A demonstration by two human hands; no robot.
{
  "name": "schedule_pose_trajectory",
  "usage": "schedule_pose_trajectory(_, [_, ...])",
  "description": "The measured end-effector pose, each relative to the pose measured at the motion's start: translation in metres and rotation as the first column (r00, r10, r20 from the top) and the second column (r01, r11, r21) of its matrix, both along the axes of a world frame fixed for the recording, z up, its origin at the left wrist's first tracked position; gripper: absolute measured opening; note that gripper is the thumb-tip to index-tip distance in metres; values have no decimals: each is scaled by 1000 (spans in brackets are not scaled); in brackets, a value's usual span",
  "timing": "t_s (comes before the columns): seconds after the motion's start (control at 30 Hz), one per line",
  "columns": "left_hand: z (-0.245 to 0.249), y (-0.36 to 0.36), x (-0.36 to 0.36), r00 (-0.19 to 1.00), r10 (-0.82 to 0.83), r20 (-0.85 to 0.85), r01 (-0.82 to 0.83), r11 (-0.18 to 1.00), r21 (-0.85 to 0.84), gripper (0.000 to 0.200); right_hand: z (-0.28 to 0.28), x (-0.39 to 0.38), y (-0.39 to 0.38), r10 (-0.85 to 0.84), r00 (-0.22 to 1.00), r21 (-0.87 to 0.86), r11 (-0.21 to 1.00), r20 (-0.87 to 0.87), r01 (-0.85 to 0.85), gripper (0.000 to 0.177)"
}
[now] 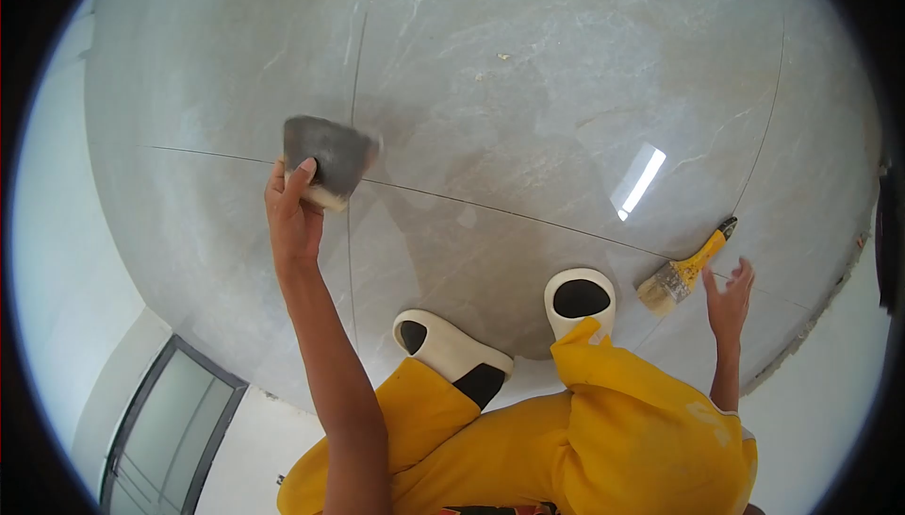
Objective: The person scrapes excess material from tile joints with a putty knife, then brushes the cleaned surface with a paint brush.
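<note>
In my left hand (296,204) is a dark grey, flat, squarish pad (325,149) with a pale lower edge. My thumb presses on its face, and motion blurs its right side. It is over the crossing of two tile joints; I cannot tell exactly what kind of tool it is. My right hand (729,296) is at the right with its fingers apart and nothing in them. Just left of those fingers, a paintbrush (686,268) with a yellow handle and pale, worn bristles lies on the floor, its bristles pointing toward my feet.
Large glossy grey tiles (528,128) with thin dark joints make up the floor. My white slippers (452,343) and yellow trousers (509,440) are at the bottom. White walls curve along both sides, with a grey-framed door (170,430) at lower left. Small crumbs (503,57) lie farther out.
</note>
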State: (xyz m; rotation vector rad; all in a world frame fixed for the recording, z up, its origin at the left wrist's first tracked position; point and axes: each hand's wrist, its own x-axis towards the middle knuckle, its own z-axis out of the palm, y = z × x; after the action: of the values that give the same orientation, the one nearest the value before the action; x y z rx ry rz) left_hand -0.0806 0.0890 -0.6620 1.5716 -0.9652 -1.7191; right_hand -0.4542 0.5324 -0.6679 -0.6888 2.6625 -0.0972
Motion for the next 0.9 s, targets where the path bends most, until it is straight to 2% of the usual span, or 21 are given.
schedule_pose_trajectory(0.03, [-4, -3, 7, 993, -42, 113, 48, 998, -48, 21, 4, 9, 14, -143, 974, 3, 990, 178, 144, 76])
schedule_pose_trajectory(0.07, [-14, -3, 15, 971, -76, 227, 98, 991, -90, 21, 2, 14, 20, -272, 896, 32, 960, 351, 279, 82])
schedule_pose_trajectory(0.1, [-23, -2, 22, 934, -100, 343, 149, 982, -119, 21, 0, 22, 13, -243, 901, 4, 966, 358, 259, 85])
schedule_pose_trajectory(0.13, [-30, -2, 26, 825, -196, 530, 290, 952, -100, 26, 3, 37, -1, -219, 904, -15, 970, 366, 241, 88])
schedule_pose_trajectory(0.17, [-35, 4, 24, 791, -205, 576, 345, 928, -143, 27, 4, 46, -7, -196, 908, -36, 974, 370, 224, 91])
schedule_pose_trajectory(0.2, [-44, 11, 19, 759, -204, 619, 398, 897, -192, 28, -10, 47, 0, -112, 967, 11, 994, 227, 112, 90])
schedule_pose_trajectory(0.23, [-49, 18, 11, 728, -196, 657, 448, 861, -239, 30, -15, 48, 0, -109, 963, -67, 989, 246, 129, 86])
schedule_pose_trajectory(0.3, [-63, 31, -2, 737, -118, 665, 441, 830, -342, 32, -18, 45, 0, -100, 957, -209, 965, 274, 160, 78])
schedule_pose_trajectory(0.4, [-72, 66, -44, 767, -62, 638, 394, 830, -394, 33, -4, 37, -12, -187, 861, -83, 964, 472, 254, 59])
schedule_pose_trajectory(0.43, [-73, 79, -61, 716, -100, 691, 466, 805, -368, 32, 1, 35, -16, -161, 869, -154, 953, 468, 259, 53])
schedule_pose_trajectory(0.47, [-71, 95, -81, 719, -181, 671, 497, 808, -316, 34, 7, 36, -19, -128, 876, -231, 938, 465, 259, 48])
schedule_pose_trajectory(0.5, [-77, 116, -101, 640, -253, 725, 603, 751, -270, 39, 11, 36, -26, -87, 881, -310, 916, 465, 254, 42])
schedule_pose_trajectory(0.57, [-64, 153, -151, 605, -365, 707, 693, 680, -242, 39, 33, 30, -49, -36, 902, -406, 885, 430, 228, 37])
schedule_pose_trajectory(0.63, [-55, 153, -178, 562, -549, 620, 783, 594, -183, 37, 60, 19, -75, 18, 910, -467, 862, 414, 196, 32])
schedule_pose_trajectory(0.7, [-43, 130, -172, 696, -442, 566, 678, 665, -314, 37, 76, 11, -106, 79, 904, -496, 854, 421, 157, 27])
schedule_pose_trajectory(0.73, [-33, 115, -164, 754, -387, 530, 618, 692, -374, 37, 72, 13, -117, 177, 919, -562, 826, 352, 56, 25])
schedule_pose_trajectory(0.77, [-15, 95, -146, 747, -294, 597, 599, 686, -412, 38, 68, 19, -129, 271, 921, -614, 788, 281, -44, 23])
schedule_pose_trajectory(0.8, [3, 72, -123, 759, -273, 592, 563, 731, -385, 39, 62, 35, -143, 269, 840, -623, 776, 472, 102, 21])
schedule_pose_trajectory(0.83, [16, 50, -96, 622, -110, 775, 628, 662, -410, 41, 55, 59, -161, 273, 720, -601, 761, 638, 244, 20])
schedule_pose_trajectory(0.87, [26, 24, -61, 589, -72, 805, 640, 649, -410, 40, 50, 91, -186, 390, 720, -716, 666, 573, 209, 33])
schedule_pose_trajectory(0.9, [58, 9, -42, 657, -68, 751, 563, 706, -429, 38, 44, 114, -204, 558, 648, -735, 678, 519, 5, 37])
